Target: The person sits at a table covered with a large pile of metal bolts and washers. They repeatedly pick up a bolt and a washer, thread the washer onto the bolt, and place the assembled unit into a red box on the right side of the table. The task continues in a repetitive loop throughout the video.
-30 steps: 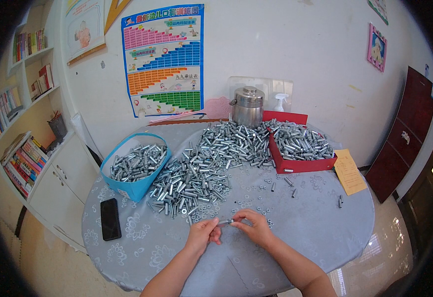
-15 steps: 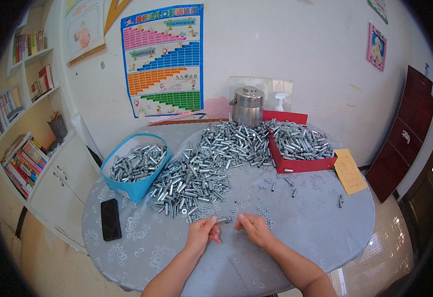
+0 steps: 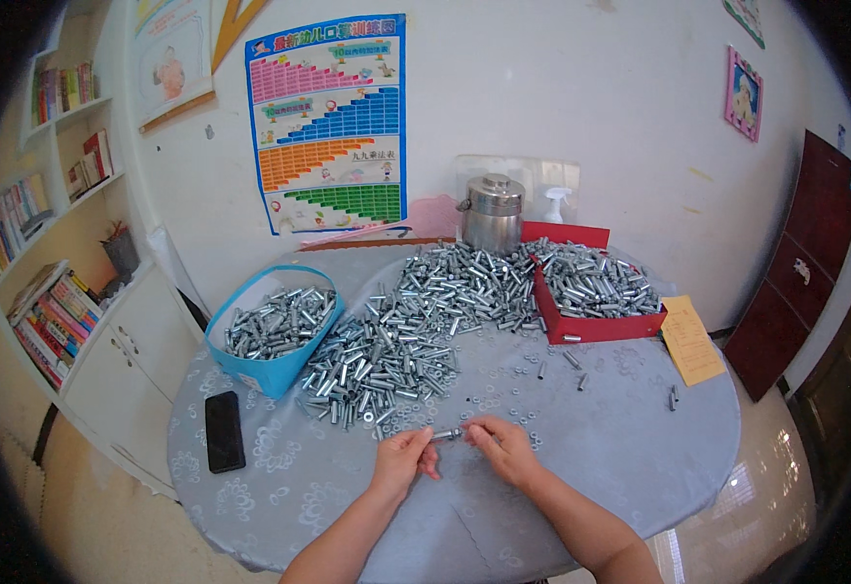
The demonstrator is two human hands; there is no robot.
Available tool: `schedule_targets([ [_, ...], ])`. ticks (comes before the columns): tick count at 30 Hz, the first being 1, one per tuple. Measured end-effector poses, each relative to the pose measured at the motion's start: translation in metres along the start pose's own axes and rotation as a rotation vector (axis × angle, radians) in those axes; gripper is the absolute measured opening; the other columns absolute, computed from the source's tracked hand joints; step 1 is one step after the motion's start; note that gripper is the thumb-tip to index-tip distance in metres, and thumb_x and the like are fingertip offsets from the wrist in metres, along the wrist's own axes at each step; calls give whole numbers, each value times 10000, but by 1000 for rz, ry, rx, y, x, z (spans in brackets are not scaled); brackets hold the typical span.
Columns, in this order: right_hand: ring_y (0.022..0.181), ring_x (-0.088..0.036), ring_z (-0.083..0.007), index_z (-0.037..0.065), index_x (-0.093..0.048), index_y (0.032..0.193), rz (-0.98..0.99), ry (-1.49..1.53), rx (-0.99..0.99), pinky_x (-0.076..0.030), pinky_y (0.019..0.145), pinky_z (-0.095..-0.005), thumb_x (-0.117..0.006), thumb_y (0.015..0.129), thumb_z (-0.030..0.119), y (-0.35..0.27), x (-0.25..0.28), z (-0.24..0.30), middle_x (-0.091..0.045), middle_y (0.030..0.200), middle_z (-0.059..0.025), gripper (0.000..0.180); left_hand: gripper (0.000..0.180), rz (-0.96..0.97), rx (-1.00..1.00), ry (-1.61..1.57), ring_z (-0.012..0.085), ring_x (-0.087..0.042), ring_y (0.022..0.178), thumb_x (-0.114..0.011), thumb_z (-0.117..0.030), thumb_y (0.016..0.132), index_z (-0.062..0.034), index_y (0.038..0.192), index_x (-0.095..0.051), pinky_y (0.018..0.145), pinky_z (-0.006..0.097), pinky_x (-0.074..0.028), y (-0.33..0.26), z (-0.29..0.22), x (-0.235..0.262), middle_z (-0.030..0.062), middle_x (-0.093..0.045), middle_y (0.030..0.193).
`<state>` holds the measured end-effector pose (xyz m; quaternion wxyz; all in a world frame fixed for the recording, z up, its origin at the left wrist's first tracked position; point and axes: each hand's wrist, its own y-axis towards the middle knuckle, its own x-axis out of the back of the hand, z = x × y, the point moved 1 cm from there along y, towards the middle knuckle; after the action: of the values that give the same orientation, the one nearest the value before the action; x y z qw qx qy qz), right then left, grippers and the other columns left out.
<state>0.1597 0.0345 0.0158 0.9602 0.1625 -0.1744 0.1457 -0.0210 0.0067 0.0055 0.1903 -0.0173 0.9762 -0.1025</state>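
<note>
Grey tablecloth (image 3: pixel 630 428) lies below a slim, silvery metal bolt (image 3: pixel 446 434).

Finishes ranged from bright metal to matt paper.
The held silvery cylindrical fastener (image 3: pixel 447 434) and the heaped silvery tubular pieces (image 3: pixel 377 365) appeared smooth, reflective metal, as did the lidded silvery canister (image 3: pixel 493 222). The grey floral-patterned tablecloth (image 3: pixel 591 467) showed a faint sheen; the yellow rectangular sheet (image 3: pixel 693 343) was matt paper; the pale floor (image 3: pixel 771 462) was glossy.

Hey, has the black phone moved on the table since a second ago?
No. The phone keeps its place below the blue basket; both shift slightly rightward in the picture together with the whole view.
</note>
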Motion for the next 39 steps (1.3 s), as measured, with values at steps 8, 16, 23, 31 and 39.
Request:
schedule_targets([
  [8,714,-601,-218,30,-585,926,-4,-66,-67,-454,652,-306,-487,878,276,-2,1,10,-615,773,-117,269,248,23,-3,6,126,-505,462,-544,-214,867,9,763,-569,427,291,-488,-2,-3,-2,68,-550,617],
  [16,661,-597,-189,4,-585,824,55,-57,-130,-457,626,-293,-470,888,284,-3,1,9,-614,711,-105,309,196,28,-101,103,120,-544,526,-549,-170,860,18,834,-594,475,270,-499,-5,-2,-5,61,-576,663],
  [23,632,-551,-111,-18,-594,764,-114,112,-119,-438,606,-254,-448,907,214,1,8,-7,-590,659,-59,309,144,-406,-405,-23,125,-565,569,-540,-82,844,32,914,-594,514,245,-500,30,-47,44,79,-601,721],
  [31,643,-592,-144,-12,-613,805,-113,78,-67,-461,611,-271,-448,905,258,6,6,-15,-616,681,-85,332,235,-592,-814,686,164,-597,795,-587,-88,801,25,1006,-586,670,278,-485,100,-129,171,97,-630,882],
  [39,659,-593,-144,-10,-613,852,-104,40,-83,-467,624,-268,-465,900,249,4,12,-17,-624,718,-85,302,125,-361,-855,1181,298,-546,800,-655,-131,695,-15,739,-634,701,364,-425,45,-89,92,136,-616,790],
])
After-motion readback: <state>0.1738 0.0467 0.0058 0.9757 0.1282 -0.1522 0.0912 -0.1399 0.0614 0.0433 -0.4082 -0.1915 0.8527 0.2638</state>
